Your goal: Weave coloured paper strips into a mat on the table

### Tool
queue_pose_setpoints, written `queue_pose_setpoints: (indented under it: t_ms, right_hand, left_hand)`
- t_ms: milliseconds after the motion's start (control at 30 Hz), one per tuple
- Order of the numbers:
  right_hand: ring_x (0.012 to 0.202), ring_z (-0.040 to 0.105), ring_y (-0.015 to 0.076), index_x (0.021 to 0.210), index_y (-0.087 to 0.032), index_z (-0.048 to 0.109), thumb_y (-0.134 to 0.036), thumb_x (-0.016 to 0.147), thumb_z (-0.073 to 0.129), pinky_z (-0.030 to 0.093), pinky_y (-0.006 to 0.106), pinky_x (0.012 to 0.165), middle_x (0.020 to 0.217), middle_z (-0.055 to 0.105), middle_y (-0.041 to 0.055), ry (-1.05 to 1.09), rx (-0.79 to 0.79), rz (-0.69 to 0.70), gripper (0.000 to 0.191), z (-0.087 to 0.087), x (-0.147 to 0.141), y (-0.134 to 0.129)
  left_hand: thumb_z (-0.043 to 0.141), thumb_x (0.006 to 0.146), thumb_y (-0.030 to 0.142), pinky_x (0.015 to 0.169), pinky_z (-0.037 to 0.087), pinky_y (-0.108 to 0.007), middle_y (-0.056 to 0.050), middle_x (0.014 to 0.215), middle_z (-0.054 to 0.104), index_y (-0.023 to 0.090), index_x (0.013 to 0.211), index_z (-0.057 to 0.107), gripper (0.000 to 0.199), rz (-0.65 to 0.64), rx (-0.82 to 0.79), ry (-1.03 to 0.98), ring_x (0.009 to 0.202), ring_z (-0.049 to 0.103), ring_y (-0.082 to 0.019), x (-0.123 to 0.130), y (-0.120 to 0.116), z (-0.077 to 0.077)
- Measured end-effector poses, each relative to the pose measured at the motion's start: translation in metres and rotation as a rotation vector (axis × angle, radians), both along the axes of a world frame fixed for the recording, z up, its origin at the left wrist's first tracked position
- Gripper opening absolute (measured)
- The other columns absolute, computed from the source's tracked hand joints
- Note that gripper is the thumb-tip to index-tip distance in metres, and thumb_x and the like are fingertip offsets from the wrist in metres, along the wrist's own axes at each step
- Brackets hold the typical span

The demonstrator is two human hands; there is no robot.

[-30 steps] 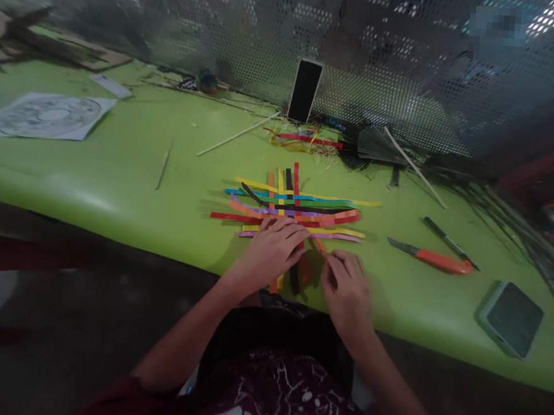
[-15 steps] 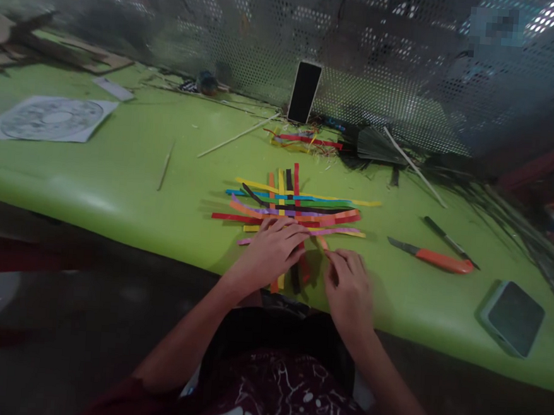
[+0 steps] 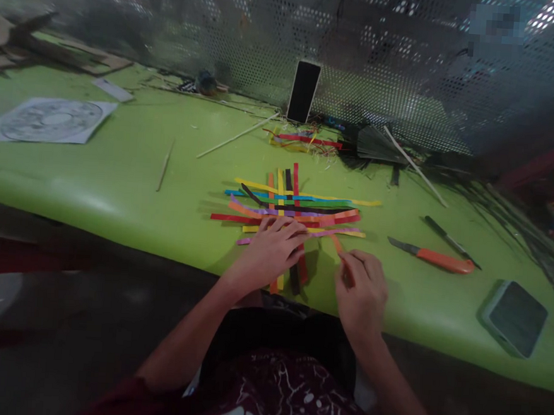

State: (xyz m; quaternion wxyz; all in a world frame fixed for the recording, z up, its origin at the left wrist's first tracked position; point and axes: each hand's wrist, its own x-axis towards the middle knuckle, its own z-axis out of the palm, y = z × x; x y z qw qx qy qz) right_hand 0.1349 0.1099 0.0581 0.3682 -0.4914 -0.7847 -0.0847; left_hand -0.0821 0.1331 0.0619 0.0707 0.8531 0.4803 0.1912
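Observation:
Several coloured strips cross over and under each other in a loose woven mat (image 3: 300,208). My left hand (image 3: 274,248) lies over the mat's near part, fingers stretched out and pressing on the strips. Between the thumb and fingers of my right hand (image 3: 362,289) is the end of an orange strip (image 3: 336,242), which slants up to the mat's near right side. The near ends of a dark strip (image 3: 294,278) and a red strip (image 3: 303,266) stick out below my left hand. What lies under that palm is hidden.
Right of the mat lie an orange-handled knife (image 3: 444,260), a dark slim tool (image 3: 450,240) and a grey box-like device (image 3: 516,318). A phone (image 3: 304,92) leans on the mesh wall behind strip scraps (image 3: 305,140). A printed sheet (image 3: 55,119) lies far left on the green table (image 3: 129,216).
My right hand has moved a little to the right, taking the end of the orange strip with it. My left hand stays in place on the mat.

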Motion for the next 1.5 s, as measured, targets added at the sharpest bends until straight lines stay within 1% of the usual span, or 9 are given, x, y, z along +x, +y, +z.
queue_pose_setpoints:
  t_ms: [267, 500, 700, 900, 1100, 1233, 1367, 1433, 1500]
  right_hand:
    - [0.091, 0.061, 0.0273, 0.105, -0.018, 0.07, -0.003, 0.091, 0.049, 0.055, 0.043, 0.08, 0.098, 0.067, 0.0125, -0.142, -0.144, 0.077, 0.029, -0.011, 0.003, 0.014]
    - [0.097, 0.061, 0.0279, 0.112, -0.015, 0.071, -0.006, 0.095, 0.049, 0.056, 0.042, 0.086, 0.102, 0.068, 0.0131, -0.207, -0.187, 0.13, 0.029, -0.005, -0.014, 0.01]
    - [0.097, 0.059, 0.029, 0.12, -0.013, 0.07, -0.009, 0.096, 0.051, 0.053, 0.044, 0.086, 0.108, 0.068, 0.015, -0.281, -0.217, 0.083, 0.031, -0.002, -0.016, 0.001]
    - [0.092, 0.057, 0.0283, 0.125, -0.017, 0.07, -0.01, 0.095, 0.053, 0.049, 0.042, 0.079, 0.107, 0.068, 0.013, -0.331, -0.229, 0.024, 0.035, -0.003, -0.015, -0.005]
    - [0.094, 0.057, 0.0288, 0.125, -0.014, 0.07, -0.007, 0.092, 0.054, 0.049, 0.043, 0.079, 0.107, 0.068, 0.0137, -0.318, -0.231, 0.046, 0.037, -0.007, -0.014, -0.006]
    - [0.093, 0.059, 0.0282, 0.122, -0.019, 0.071, -0.008, 0.094, 0.052, 0.049, 0.043, 0.08, 0.108, 0.07, 0.0125, -0.309, -0.222, 0.073, 0.035, -0.005, -0.014, -0.005]
    - [0.096, 0.062, 0.027, 0.116, -0.02, 0.072, -0.015, 0.099, 0.052, 0.05, 0.042, 0.083, 0.105, 0.072, 0.0109, -0.232, -0.25, 0.139, 0.027, 0.005, -0.012, 0.004]
    - [0.095, 0.063, 0.0258, 0.112, -0.02, 0.072, -0.017, 0.101, 0.051, 0.05, 0.041, 0.084, 0.102, 0.074, 0.0099, -0.207, -0.246, 0.159, 0.025, 0.011, -0.012, 0.015]
    - [0.094, 0.064, 0.0255, 0.109, -0.02, 0.072, -0.018, 0.101, 0.049, 0.05, 0.039, 0.081, 0.1, 0.074, 0.0098, -0.235, -0.235, 0.142, 0.025, 0.015, -0.014, 0.029]
  left_hand:
    - [0.052, 0.106, 0.03, 0.11, 0.036, -0.05, -0.004, 0.137, 0.062, 0.023, 0.128, 0.064, 0.027, -0.008, 0.018, -0.045, 0.129, 0.049, -0.027, -0.001, -0.001, -0.004]
    - [0.053, 0.105, 0.027, 0.11, 0.037, -0.047, -0.004, 0.137, 0.063, 0.024, 0.131, 0.062, 0.028, -0.007, 0.054, -0.089, 0.128, 0.051, -0.026, 0.0, -0.001, -0.006]
    - [0.051, 0.106, 0.025, 0.113, 0.037, -0.045, -0.007, 0.132, 0.068, 0.017, 0.129, 0.062, 0.027, 0.017, 0.113, -0.079, 0.129, 0.053, -0.025, 0.004, -0.004, -0.009]
    - [0.048, 0.107, 0.026, 0.11, 0.039, -0.045, -0.007, 0.13, 0.069, 0.016, 0.126, 0.064, 0.027, 0.022, 0.145, -0.041, 0.125, 0.055, -0.027, 0.005, -0.006, -0.009]
    - [0.046, 0.107, 0.025, 0.104, 0.042, -0.046, -0.007, 0.126, 0.07, 0.016, 0.122, 0.067, 0.027, 0.027, 0.172, -0.004, 0.119, 0.057, -0.027, 0.005, -0.008, -0.007]
    - [0.045, 0.108, 0.024, 0.104, 0.042, -0.045, -0.007, 0.127, 0.07, 0.017, 0.121, 0.068, 0.028, 0.019, 0.162, 0.004, 0.118, 0.056, -0.026, 0.004, -0.008, -0.005]
    - [0.047, 0.106, 0.024, 0.103, 0.042, -0.046, -0.007, 0.13, 0.068, 0.02, 0.126, 0.066, 0.027, 0.007, 0.132, 0.023, 0.119, 0.055, -0.027, 0.002, -0.007, -0.004]
    - [0.051, 0.105, 0.024, 0.103, 0.041, -0.048, -0.007, 0.133, 0.066, 0.021, 0.125, 0.067, 0.026, -0.001, 0.12, 0.041, 0.12, 0.054, -0.029, 0.001, -0.007, -0.005]
    - [0.054, 0.103, 0.024, 0.104, 0.041, -0.049, -0.008, 0.135, 0.064, 0.021, 0.124, 0.067, 0.025, -0.004, 0.109, 0.053, 0.122, 0.052, -0.03, 0.001, -0.006, -0.004]
